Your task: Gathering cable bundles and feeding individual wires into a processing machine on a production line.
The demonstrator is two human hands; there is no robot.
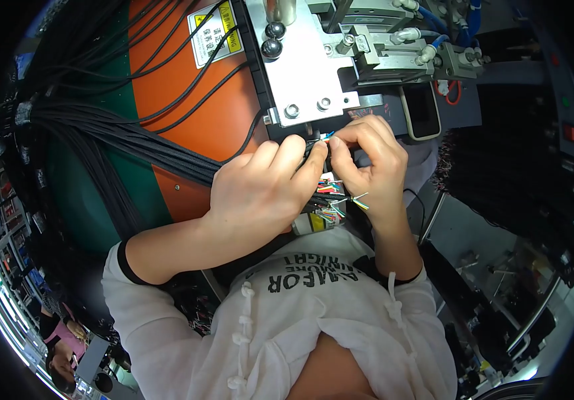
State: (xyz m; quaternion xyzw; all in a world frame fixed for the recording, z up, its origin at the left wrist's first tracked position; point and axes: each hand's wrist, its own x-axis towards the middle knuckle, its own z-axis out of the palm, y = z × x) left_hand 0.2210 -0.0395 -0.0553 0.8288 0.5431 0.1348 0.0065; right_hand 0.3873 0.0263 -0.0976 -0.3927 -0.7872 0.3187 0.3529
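Both hands meet just below the front edge of a metal machine plate [308, 70]. My left hand [257, 183] is closed, its thumb and index finger pinched at the end of a black cable. My right hand [375, 157] pinches at the same spot, thumb and index fingertip on the thin coloured wires [327, 136] that come out of that cable. The fingers cover most of these wires. Beneath the hands lies a bundle of cable ends [330, 195] with stripped, fanned-out wires in several colours. Its black cables [173, 153] run off to the left under my left hand.
Pneumatic cylinders [393, 63] with blue hoses stand at the upper right. A phone [420, 110] and red-handled scissors [455, 93] lie beside them. A thick hank of black cables [500, 167] hangs at the right. Far lower left, another person [65, 343] sits.
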